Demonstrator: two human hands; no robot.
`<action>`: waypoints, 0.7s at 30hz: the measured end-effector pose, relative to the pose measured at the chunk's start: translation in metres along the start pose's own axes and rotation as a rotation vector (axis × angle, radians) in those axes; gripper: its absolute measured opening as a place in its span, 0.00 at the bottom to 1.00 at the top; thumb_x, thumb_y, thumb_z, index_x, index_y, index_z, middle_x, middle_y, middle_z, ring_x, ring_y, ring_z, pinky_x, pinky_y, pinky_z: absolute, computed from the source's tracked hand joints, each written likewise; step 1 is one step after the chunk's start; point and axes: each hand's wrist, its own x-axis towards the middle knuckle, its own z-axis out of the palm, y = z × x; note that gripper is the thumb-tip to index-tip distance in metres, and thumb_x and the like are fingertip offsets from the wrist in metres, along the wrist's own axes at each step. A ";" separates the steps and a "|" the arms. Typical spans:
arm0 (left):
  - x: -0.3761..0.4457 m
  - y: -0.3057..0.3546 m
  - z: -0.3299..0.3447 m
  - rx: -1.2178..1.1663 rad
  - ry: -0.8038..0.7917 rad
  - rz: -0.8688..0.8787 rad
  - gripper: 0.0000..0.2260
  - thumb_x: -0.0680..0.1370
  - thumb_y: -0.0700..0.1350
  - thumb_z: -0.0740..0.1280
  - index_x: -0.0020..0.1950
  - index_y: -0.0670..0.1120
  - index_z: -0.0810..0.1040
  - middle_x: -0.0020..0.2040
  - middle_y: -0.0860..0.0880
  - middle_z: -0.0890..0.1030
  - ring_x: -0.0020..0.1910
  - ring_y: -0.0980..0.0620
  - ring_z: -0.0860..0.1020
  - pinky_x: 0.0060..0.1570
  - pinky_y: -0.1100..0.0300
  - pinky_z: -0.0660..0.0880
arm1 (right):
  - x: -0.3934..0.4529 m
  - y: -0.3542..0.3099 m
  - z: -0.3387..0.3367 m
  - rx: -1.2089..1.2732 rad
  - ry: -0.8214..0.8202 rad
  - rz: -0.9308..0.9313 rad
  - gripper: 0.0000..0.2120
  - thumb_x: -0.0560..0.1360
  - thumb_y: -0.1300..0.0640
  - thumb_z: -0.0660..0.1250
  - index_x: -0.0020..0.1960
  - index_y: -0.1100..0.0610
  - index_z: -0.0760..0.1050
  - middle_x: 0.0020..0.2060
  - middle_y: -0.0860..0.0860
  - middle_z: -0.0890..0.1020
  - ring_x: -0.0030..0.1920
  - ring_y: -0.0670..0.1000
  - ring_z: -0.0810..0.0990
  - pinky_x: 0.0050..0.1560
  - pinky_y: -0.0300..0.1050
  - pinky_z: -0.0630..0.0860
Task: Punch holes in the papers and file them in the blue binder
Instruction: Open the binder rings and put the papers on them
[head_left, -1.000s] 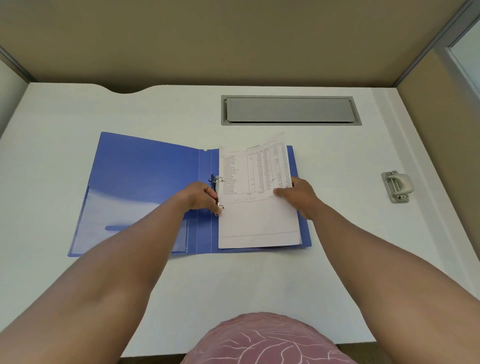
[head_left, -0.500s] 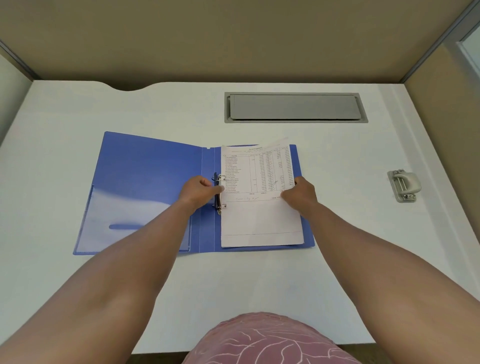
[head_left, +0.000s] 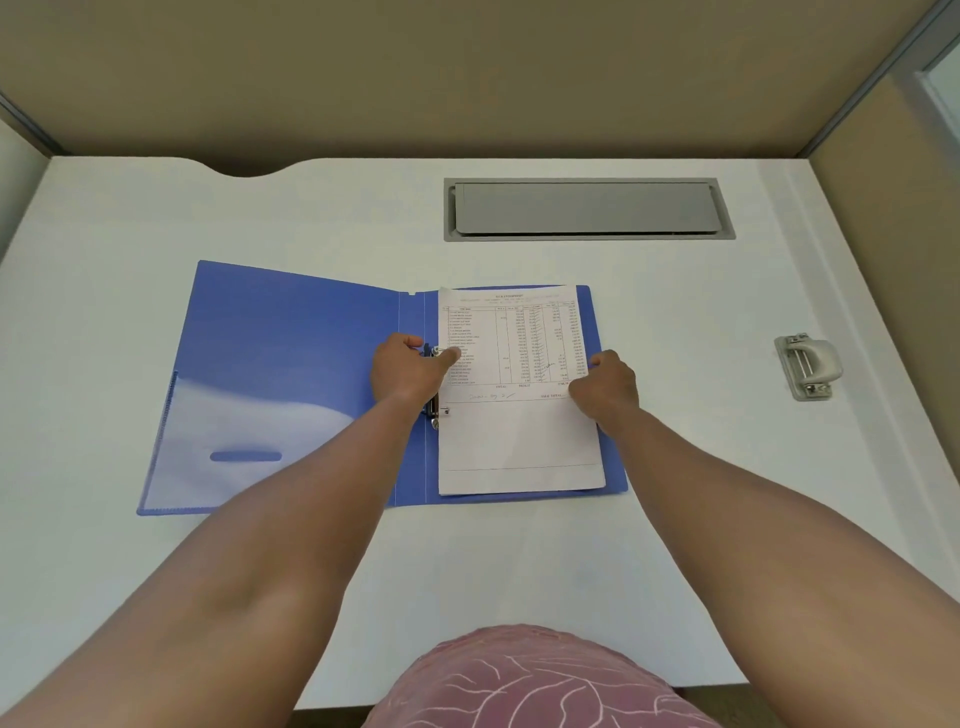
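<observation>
Filing is under way: the papers (head_left: 519, 441) lie in the open binder (head_left: 291, 374), between both hands. The left hand (head_left: 405, 371) pinches their edge at the rings (head_left: 435, 410); the right hand (head_left: 605, 387) grips the opposite edge. Next, I'd judge, the rings need closing.

Blue binder (head_left: 291, 353): smooth plastic, soft sheen on the open left cover. Inner pocket (head_left: 218, 447): clear, glossy plastic film with pale glare. Ring mechanism (head_left: 435, 410): bright polished metal. Paper sheet (head_left: 519, 436): matt white paper, fine black print, flat and uncreased. Desk (head_left: 675, 467): white, smooth, matt laminate look. Cable hatch (head_left: 587, 208): grey, satin, metal-like lid. Hole punch (head_left: 808, 366): pale grey body, shiny metal pins and base. Partition wall (head_left: 467, 78): beige, matt, cloth-like. Garment (head_left: 535, 680): pink patterned cloth.
</observation>
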 end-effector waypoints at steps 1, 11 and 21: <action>0.000 0.001 0.001 -0.004 0.006 -0.009 0.23 0.68 0.60 0.77 0.55 0.50 0.74 0.57 0.49 0.79 0.51 0.51 0.79 0.39 0.61 0.73 | 0.000 0.000 0.000 0.005 0.005 -0.007 0.19 0.74 0.64 0.67 0.63 0.61 0.69 0.60 0.56 0.78 0.58 0.57 0.78 0.56 0.50 0.78; 0.006 -0.007 0.011 -0.020 0.065 -0.043 0.18 0.68 0.59 0.76 0.49 0.51 0.77 0.53 0.51 0.80 0.45 0.53 0.80 0.42 0.57 0.79 | 0.000 -0.006 0.010 -0.113 0.138 -0.037 0.19 0.71 0.60 0.69 0.61 0.59 0.71 0.59 0.56 0.73 0.60 0.57 0.73 0.57 0.53 0.76; -0.001 -0.005 0.019 -0.085 0.182 -0.018 0.16 0.69 0.56 0.77 0.47 0.52 0.73 0.50 0.50 0.80 0.44 0.53 0.79 0.38 0.63 0.69 | -0.020 -0.047 0.052 0.003 -0.148 -0.326 0.19 0.73 0.64 0.67 0.64 0.59 0.75 0.56 0.54 0.78 0.54 0.50 0.77 0.52 0.38 0.70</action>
